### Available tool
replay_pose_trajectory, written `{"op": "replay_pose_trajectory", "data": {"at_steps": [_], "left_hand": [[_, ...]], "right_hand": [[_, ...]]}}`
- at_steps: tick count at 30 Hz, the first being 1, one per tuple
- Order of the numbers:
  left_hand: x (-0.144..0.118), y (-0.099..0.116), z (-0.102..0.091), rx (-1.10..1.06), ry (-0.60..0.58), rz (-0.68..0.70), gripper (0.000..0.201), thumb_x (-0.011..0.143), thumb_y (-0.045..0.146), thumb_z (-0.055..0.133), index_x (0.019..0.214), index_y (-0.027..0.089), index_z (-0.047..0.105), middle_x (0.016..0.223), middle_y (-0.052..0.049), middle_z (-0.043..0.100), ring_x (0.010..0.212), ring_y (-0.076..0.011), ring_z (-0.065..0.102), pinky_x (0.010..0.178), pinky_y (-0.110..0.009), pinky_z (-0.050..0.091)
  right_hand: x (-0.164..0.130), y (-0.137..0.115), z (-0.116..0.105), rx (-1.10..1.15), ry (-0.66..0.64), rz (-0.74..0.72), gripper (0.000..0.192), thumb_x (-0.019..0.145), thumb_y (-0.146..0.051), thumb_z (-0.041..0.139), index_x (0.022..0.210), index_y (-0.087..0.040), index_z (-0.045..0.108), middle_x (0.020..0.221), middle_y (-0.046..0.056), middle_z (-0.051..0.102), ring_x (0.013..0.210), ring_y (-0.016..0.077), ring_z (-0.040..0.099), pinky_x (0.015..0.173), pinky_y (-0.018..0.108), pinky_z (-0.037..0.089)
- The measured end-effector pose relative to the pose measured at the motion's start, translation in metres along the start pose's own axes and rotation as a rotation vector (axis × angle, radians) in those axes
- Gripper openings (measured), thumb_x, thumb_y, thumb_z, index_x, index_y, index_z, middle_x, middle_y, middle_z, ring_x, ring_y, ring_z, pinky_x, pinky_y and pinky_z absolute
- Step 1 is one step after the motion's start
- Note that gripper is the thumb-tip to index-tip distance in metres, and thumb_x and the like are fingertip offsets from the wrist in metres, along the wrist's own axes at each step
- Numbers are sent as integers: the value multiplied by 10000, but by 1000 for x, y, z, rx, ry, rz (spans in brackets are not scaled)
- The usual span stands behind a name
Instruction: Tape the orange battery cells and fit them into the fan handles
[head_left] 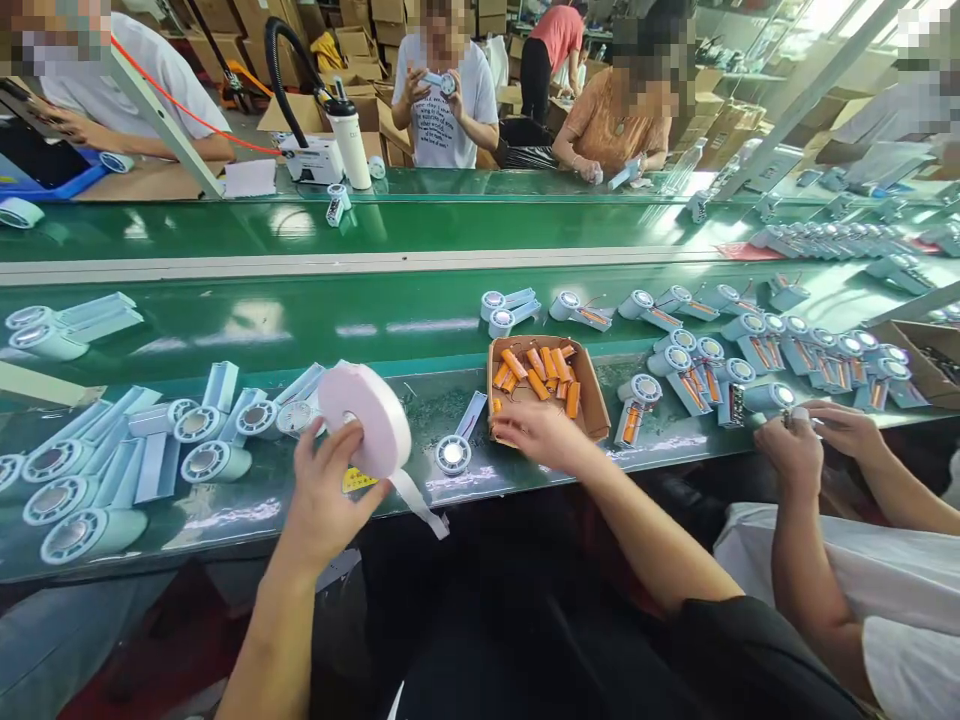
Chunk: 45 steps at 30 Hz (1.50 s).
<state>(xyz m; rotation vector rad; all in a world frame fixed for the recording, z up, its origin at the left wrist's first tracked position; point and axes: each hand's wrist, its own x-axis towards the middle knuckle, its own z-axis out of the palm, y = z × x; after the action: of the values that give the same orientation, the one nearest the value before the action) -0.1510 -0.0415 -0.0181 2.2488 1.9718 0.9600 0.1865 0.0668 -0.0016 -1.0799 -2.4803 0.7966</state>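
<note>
My left hand [324,500] grips a white roll of tape [367,420] held on edge, with a loose strip [420,508] hanging off its lower right. My right hand [541,432] reaches into the near edge of a brown cardboard tray [592,400] of orange battery cells [541,370]; whether its fingers hold a cell is hidden. Between my hands a pale blue handheld fan shell [454,452] lies flat on the green bench [420,400].
Several pale blue fan shells [112,470] are piled at the left. More fan shells with batteries [720,370] lie to the right, where a neighbour's two hands [817,440] work. A green conveyor belt [300,320] runs behind. Other people sit across it.
</note>
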Motion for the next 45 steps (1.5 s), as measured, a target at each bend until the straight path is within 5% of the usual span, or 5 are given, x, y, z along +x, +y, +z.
{"op": "replay_pose_trajectory", "data": {"at_steps": [8, 20, 29, 40, 45], "left_hand": [[-2, 25, 28, -93, -173, 34, 574, 896, 345, 727, 1438, 267, 554, 1472, -121, 627, 1543, -426, 369, 1191, -655, 473], [4, 28, 30, -38, -149, 165, 572, 918, 345, 723, 1455, 252, 548, 1436, -133, 651, 1505, -429, 413, 1116, -628, 552], [6, 47, 18, 78, -132, 364, 507, 903, 271, 746, 1398, 197, 669, 1343, -103, 735, 1468, -446, 418, 1043, -551, 600], [20, 64, 2, 239, -150, 523, 395, 907, 203, 706, 1298, 218, 765, 1313, -54, 770, 1351, -370, 547, 1122, -506, 550], [24, 69, 0, 257, -92, 517, 379, 895, 199, 707, 1268, 238, 764, 1219, -76, 785, 1248, -372, 589, 1061, -545, 546]], "right_hand": [[26, 57, -2, -465, -161, -161, 300, 1013, -173, 632, 1263, -252, 777, 1381, 139, 655, 1253, 312, 598, 1066, 470, 526], [27, 76, -16, -144, -231, -184, 211, 918, -195, 745, 1112, -224, 822, 1098, 97, 791, 1137, 282, 675, 1068, 417, 518], [-7, 47, -22, 457, 164, 233, 433, 952, -466, 684, 1269, -190, 790, 1185, 90, 812, 1022, 262, 753, 894, 374, 612], [-22, -27, -29, 457, 99, 164, 274, 975, -310, 635, 1145, -183, 808, 934, 36, 820, 862, 217, 744, 831, 331, 606], [-13, -27, -11, 911, 108, 231, 323, 794, -342, 868, 1080, -214, 789, 1020, 51, 838, 1000, 258, 794, 940, 408, 648]]}}
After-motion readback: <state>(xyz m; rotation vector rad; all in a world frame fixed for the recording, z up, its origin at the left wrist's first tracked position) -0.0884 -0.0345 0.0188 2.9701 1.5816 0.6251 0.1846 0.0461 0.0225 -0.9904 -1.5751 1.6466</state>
